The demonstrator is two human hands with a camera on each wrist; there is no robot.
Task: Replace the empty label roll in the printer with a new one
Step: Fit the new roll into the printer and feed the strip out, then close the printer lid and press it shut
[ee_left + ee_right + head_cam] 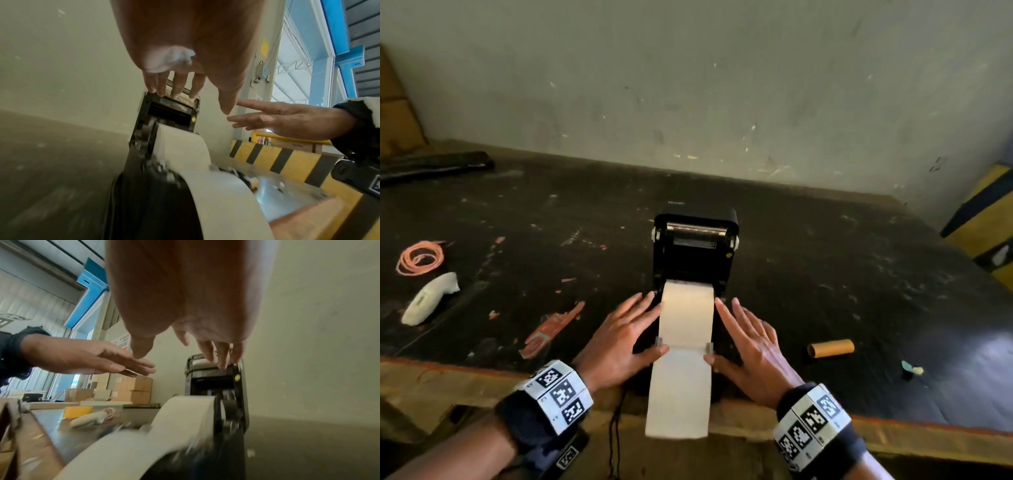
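A black label printer (695, 253) stands with its lid raised in the middle of the dark table (825, 274). A cream label roll (687, 313) sits in its bay. The roll's paper strip (678, 394) runs forward between two clear guides and hangs over the table's front edge. My left hand (642, 325) lies flat with spread fingers beside the roll's left side, thumb at the left guide. My right hand (731, 330) mirrors it on the right, thumb at the strip's edge. Neither hand holds anything. The empty brown cardboard core (830, 348) lies on the table to the right.
On the left of the table lie a pink cord coil (420, 257), a white handle-shaped object (429, 298) and a torn red scrap (551, 330). A black flat item (434, 164) lies at the back left. A yellow-black striped barrier (983, 219) stands right. A black cable (616, 428) hangs off the front.
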